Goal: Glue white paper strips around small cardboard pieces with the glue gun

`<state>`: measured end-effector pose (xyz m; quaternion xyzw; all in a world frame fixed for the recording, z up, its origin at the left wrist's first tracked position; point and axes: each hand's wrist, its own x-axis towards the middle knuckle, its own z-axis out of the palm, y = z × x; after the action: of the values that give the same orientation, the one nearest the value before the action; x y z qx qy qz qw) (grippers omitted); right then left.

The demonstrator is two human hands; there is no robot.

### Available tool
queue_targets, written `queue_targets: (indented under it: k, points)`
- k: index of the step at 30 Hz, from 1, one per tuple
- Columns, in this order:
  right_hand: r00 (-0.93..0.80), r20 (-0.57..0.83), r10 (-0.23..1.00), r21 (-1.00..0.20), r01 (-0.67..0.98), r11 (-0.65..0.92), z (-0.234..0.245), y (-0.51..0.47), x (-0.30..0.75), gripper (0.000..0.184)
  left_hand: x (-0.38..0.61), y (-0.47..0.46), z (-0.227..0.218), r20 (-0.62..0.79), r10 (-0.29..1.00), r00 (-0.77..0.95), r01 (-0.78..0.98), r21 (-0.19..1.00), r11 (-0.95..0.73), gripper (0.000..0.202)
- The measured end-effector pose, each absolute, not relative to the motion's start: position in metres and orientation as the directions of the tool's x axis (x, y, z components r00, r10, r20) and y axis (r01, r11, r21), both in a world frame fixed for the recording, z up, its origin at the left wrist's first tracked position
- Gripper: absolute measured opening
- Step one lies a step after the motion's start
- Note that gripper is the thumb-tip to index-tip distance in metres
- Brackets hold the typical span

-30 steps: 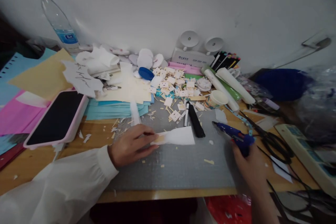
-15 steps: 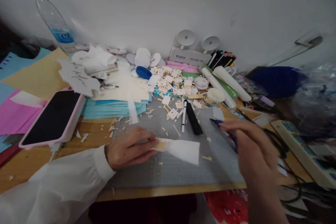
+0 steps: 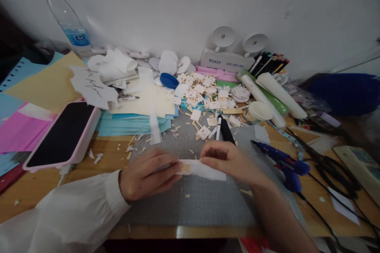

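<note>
A strip of thin white paper (image 3: 212, 172) lies over the grey cutting mat (image 3: 190, 201), with a small tan piece (image 3: 185, 168) showing at its left part. My left hand (image 3: 151, 174) grips the strip's left end, fingers pressed together. Over the strip's upper edge, my right hand (image 3: 227, 162) pinches the paper between thumb and fingertips. To the right rests a blue hot glue gun (image 3: 282, 162), its nozzle pointing up-left and its cord trailing down-right. Just behind the right hand stick out a white pen (image 3: 219, 128) and a black marker-like object (image 3: 227, 131).
Small cream paper pieces with drawn faces (image 3: 203, 132) are heaped behind the mat. A paper cup (image 3: 257, 112), black scissors (image 3: 329, 166) and white rolls (image 3: 282, 95) stand right. A phone (image 3: 63, 134), blue paper stack (image 3: 130, 124) and water bottle (image 3: 67, 19) are left.
My right hand has left the glue gun, now lying on the right, and moved left onto the paper strip. My left hand keeps its hold. The view has shifted slightly.
</note>
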<state>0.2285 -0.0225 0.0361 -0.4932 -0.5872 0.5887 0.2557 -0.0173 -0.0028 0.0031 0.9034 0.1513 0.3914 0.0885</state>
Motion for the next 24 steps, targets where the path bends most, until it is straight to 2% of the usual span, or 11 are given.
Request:
queue_targets:
  k: [8, 13, 18, 24]
  points:
    - [-0.319, -0.256, 0.912, -0.954, 0.237, -0.185, 0.026, -0.024, 0.222, 0.009, -0.015, -0.002, 0.001, 0.625, 0.384, 0.680, 0.235, 0.310, -0.921, 0.032]
    - [-0.302, -0.222, 0.927, -0.948, 0.291, -0.132, 0.023, -0.024, 0.217, 0.008, -0.013, -0.001, -0.003, 0.632, 0.365, 0.684, 0.243, 0.275, -0.930, 0.025]
    - [-0.219, -0.230, 0.948, -0.949, 0.265, -0.168, 0.019, -0.028, 0.212, 0.006, -0.010, -0.001, -0.003, 0.629, 0.358, 0.690, 0.268, 0.237, -0.934, 0.019]
    - [-0.125, -0.194, 0.973, -0.946, 0.287, -0.152, 0.017, -0.034, 0.205, 0.006, -0.011, -0.002, -0.006, 0.606, 0.371, 0.704, 0.291, 0.231, -0.928, 0.021]
